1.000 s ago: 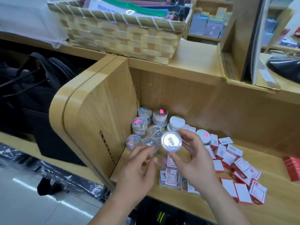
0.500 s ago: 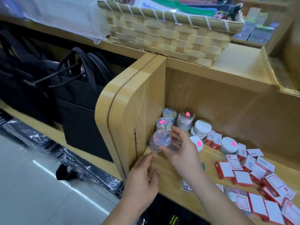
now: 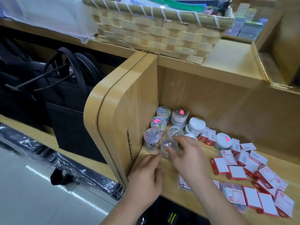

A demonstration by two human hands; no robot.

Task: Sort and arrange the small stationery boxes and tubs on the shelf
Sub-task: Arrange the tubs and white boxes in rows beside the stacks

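Observation:
Several clear round tubs of paper clips (image 3: 152,137) stand in the left corner of the wooden shelf (image 3: 167,179), against its side panel. My right hand (image 3: 186,155) grips one clear tub of silver clips (image 3: 168,147) low at the front of that cluster. My left hand (image 3: 146,177) rests on the shelf's front edge just below, fingers apart, holding nothing. White-lidded tubs (image 3: 195,125) stand behind my right hand. Several small red-and-white boxes (image 3: 235,172) lie scattered over the right of the shelf.
A woven basket (image 3: 155,36) full of folders sits on the shelf top above. Black bags (image 3: 65,101) fill the lower shelf to the left. The curved wooden side panel (image 3: 116,120) walls off the left. Grey floor lies below.
The camera has swung left and closer. My right hand has let go of the silver-lidded tub seen earlier and now holds a clear tub lower, at the front of the cluster. The left hand stays at the edge.

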